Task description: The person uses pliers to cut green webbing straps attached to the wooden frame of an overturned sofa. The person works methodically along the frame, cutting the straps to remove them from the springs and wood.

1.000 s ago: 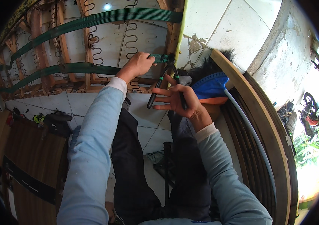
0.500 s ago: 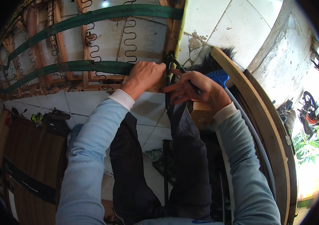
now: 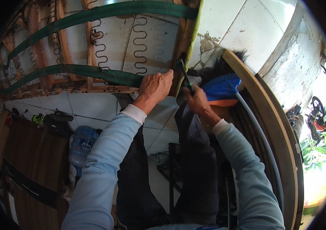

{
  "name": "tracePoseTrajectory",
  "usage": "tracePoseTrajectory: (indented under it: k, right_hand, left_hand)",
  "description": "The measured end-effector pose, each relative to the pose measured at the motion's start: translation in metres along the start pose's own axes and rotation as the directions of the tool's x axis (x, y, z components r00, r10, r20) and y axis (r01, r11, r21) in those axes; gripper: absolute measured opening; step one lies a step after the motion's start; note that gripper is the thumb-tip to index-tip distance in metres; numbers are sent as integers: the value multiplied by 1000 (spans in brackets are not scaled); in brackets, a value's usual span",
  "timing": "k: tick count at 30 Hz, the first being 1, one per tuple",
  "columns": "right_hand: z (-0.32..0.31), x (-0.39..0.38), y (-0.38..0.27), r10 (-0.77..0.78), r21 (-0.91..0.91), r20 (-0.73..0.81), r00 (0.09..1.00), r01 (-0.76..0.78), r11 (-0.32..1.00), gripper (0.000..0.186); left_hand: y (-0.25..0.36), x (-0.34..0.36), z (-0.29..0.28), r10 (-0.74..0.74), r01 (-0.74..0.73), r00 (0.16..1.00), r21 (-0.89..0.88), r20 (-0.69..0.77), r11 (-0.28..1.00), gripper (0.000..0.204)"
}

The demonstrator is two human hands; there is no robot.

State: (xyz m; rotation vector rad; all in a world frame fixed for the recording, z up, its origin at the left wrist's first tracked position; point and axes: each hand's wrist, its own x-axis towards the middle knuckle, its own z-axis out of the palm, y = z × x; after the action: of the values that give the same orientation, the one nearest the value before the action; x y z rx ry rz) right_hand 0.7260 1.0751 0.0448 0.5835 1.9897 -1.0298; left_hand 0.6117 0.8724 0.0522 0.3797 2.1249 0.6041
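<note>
My left hand [image 3: 154,89] is closed on the end of a green webbing strap [image 3: 122,78], at the near right corner of a wooden seat frame [image 3: 179,44]. My right hand [image 3: 199,100] grips the dark handle of a hammer [image 3: 188,81]. The hammer's head is up against the frame's right rail, a little to the right of my left fingers. A second green strap [image 3: 97,12] runs across the frame farther off. Zigzag wire springs [image 3: 140,42] span the frame between wooden slats.
A broom with a blue and orange head [image 3: 220,90] lies right of my right hand. Beyond it stands a long wooden plank [image 3: 260,90]. A blue water bottle [image 3: 84,142] and a brown cabinet [image 3: 32,157] are at the left. White tiles [image 3: 236,34] cover the floor.
My right hand has turned and closed round the hammer's handle; its fingers were spread beside it before. My left hand stays at the strap's end. The whole view has shifted slightly.
</note>
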Motion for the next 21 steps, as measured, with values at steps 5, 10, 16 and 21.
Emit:
tracePoseTrajectory:
  k: [5,10,16,21]
  right_hand:
    - [-24,88,83,-581,-389,-186,793,483,784,29]
    - [-58,114,92,-661,-450,-101,743,558,697,33]
    - [-54,-192,-112,202,189,374,905,-287,939,30]
    - [-52,-245,-143,-140,122,352,926,103,987,28]
  left_hand:
    - [-4,-6,15,-64,64,998,-82,10,995,24]
    - [-11,0,46,-112,93,990,-195,-87,976,28]
    - [37,-127,-74,-85,89,996,-288,27,953,21]
    - [-31,-258,-113,3,9,981,-61,193,998,9]
